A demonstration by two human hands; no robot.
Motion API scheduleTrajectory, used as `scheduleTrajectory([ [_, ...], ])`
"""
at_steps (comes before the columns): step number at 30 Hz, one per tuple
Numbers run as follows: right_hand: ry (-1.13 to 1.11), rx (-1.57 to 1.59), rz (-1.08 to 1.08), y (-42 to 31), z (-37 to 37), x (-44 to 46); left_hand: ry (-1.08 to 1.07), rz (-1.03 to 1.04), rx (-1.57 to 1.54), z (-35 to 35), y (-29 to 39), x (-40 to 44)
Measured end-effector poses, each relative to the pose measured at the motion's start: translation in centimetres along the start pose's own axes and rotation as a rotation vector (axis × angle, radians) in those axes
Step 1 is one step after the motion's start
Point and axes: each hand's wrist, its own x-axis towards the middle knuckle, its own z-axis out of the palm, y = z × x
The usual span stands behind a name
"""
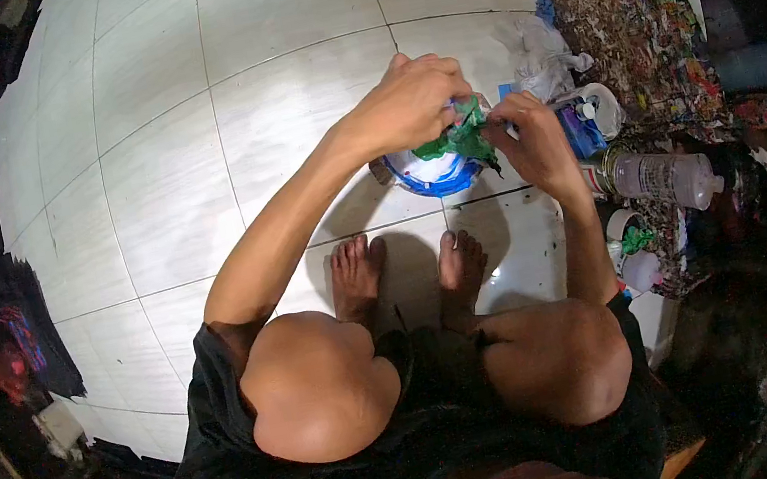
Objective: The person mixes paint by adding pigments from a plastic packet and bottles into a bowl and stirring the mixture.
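Note:
A crumpled green plastic bag, glossy and wet-looking, is stretched between my two hands. My left hand grips its upper left side with curled fingers. At its right edge my right hand pinches it between thumb and fingers. Directly below is a round tub with a blue-smeared rim and white contents, standing on the tiles in front of my feet. The bag and my left hand cover the tub's far side. Whether the bag touches the white contents I cannot tell.
To the right stand a clear plastic bottle lying on its side, a blue-labelled container and a cup with green stuff. Behind them is a paint-crusted block. A clear plastic bag lies beyond my right hand on the tiled floor.

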Motion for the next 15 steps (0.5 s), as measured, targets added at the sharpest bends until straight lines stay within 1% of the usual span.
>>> scheduleTrajectory([
  [1,-0.021,-0.037,-0.067,-0.3,-0.1,0.5,0.015,0.046,-0.001,0.5,-0.1,0.0],
  [5,-0.076,-0.137,-0.107,-1.5,-0.4,1.8,0.039,0.174,-0.040,1.4,-1.1,0.1],
  [7,-0.131,-0.152,-0.128,-2.1,-0.9,2.3,0.028,0.171,-0.082,2.1,-2.2,0.5],
  [9,-0.111,-0.180,-0.149,-2.1,-0.8,2.6,0.019,0.163,-0.124,1.9,-2.3,0.5],
  [11,-0.088,-0.209,-0.165,-2.1,-0.8,2.7,-0.009,0.096,-0.313,1.7,-2.3,0.7],
  [15,-0.096,-0.280,-0.197,-2.4,-1.4,3.1,0.033,0.053,-0.249,2.4,-2.3,0.9],
])
